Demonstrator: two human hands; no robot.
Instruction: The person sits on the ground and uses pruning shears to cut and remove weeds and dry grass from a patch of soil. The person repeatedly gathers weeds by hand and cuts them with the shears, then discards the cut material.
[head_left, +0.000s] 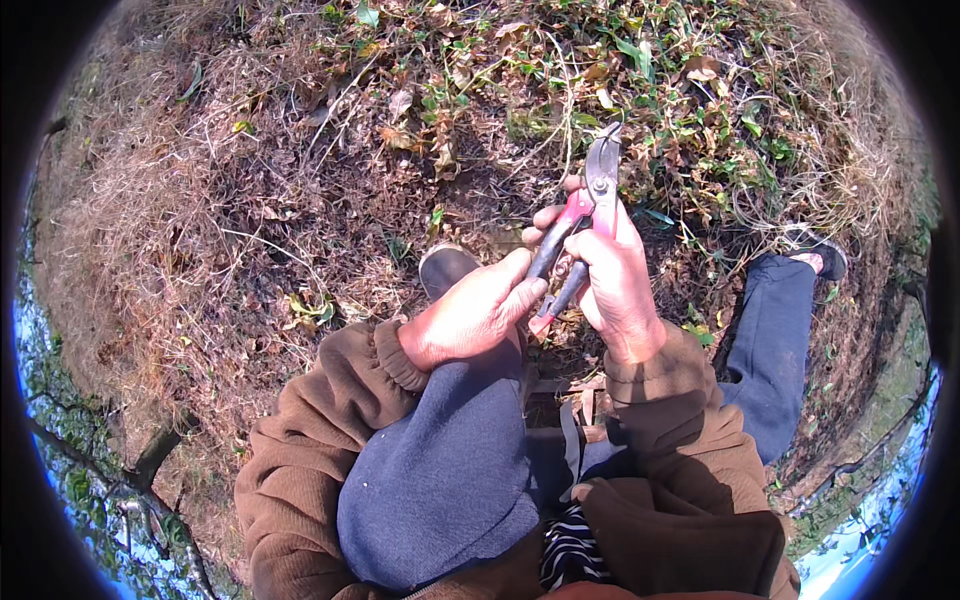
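A pair of bypass pruning shears (602, 186) is held up in front of me, its metal blades pointing away and lying nearly together. The handles are pink-red near the pivot and have dark grips. My right hand (619, 281) grips the shears, its thumb over the handle on the right. My left hand (476, 311) pinches the lower end of the left handle between thumb and finger. Fingertips show behind the left handle. Below the grips, a red handle end with a small catch hangs between my hands.
Dry grass (172, 202), fallen leaves and low green plants (697, 142) cover the ground. My left knee (450, 465) is bent beneath my left forearm; my right leg (772, 330) reaches out sideways. Bare and leafy branches (154, 457) stand at the lower left rim.
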